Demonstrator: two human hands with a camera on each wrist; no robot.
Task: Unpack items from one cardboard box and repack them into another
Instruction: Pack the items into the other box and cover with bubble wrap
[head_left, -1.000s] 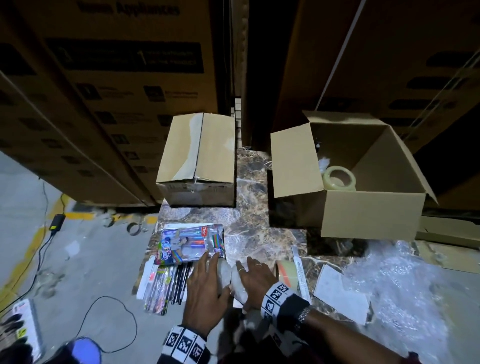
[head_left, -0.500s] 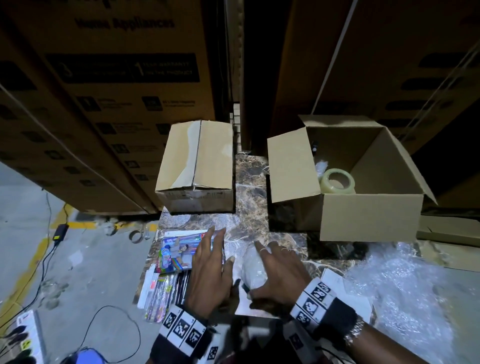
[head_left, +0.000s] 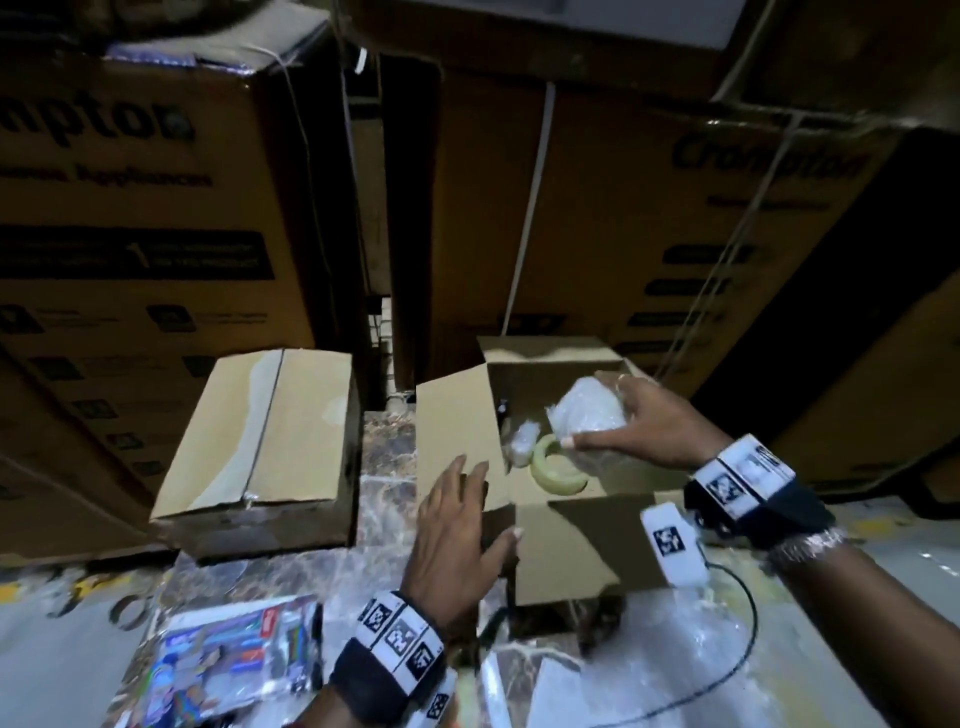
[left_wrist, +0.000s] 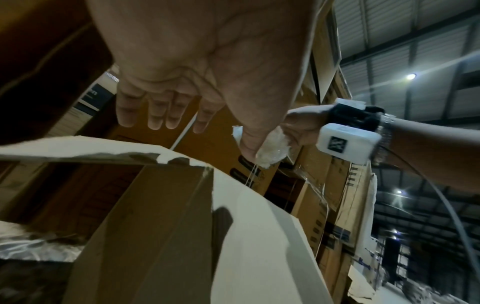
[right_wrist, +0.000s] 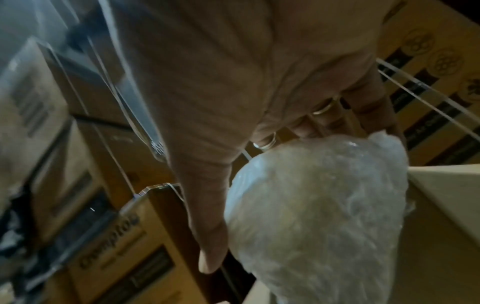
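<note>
Head view: right hand (head_left: 649, 426) grasped bubble-wrapped bundle (head_left: 587, 410) above open box (head_left: 566, 540), long axis running 8-to-2 o'clock; left hand (head_left: 457, 530), fingers spread and holding nothing, at box's 8 o'clock flap.

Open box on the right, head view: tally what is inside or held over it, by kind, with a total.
Bubble-wrapped bundles: 2, one gripped by the right hand above the open box at, one smaller lying inside.
Tape rolls: 1, lying inside.
Dark item by the left wall: 1, too small to identify.
Total: 4.
</note>
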